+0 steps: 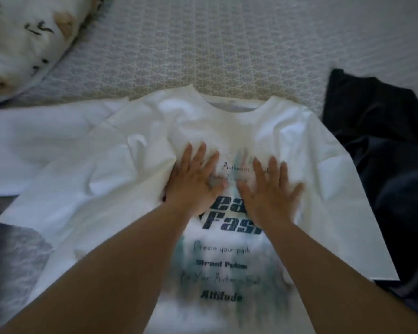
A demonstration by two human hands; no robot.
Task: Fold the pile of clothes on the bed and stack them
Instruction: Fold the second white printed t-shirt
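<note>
A white printed T-shirt [135, 179] lies spread face up on the patterned grey bedspread [227, 44], its neckline pointing away from the person. Beyond the collar the bedspread is bare, a wide stretch of open room. The shirt's right sleeve edge runs as a straight diagonal line and lies over the edge of a dark navy garment [381, 150] heaped just beside the shirt on that side. On the opposite side, the shirt's left sleeve spreads out over another white cloth [34, 145] that reaches off the frame's edge, and a grey patterned fabric [12, 266] lies near the shirt's lower left hem. A floral pillow [22, 39] sits well apart from the shirt, beyond its left shoulder.

The left hand [193, 182] and right hand [268, 189] both lie flat on the shirt's chest with fingers spread, palms down, gripping nothing. They rest side by side over the upper part of the dark printed lettering, near each other but not touching. Soft wrinkles gather in the cloth just beyond the left hand, towards the collar. Both hands are blurred.
</note>
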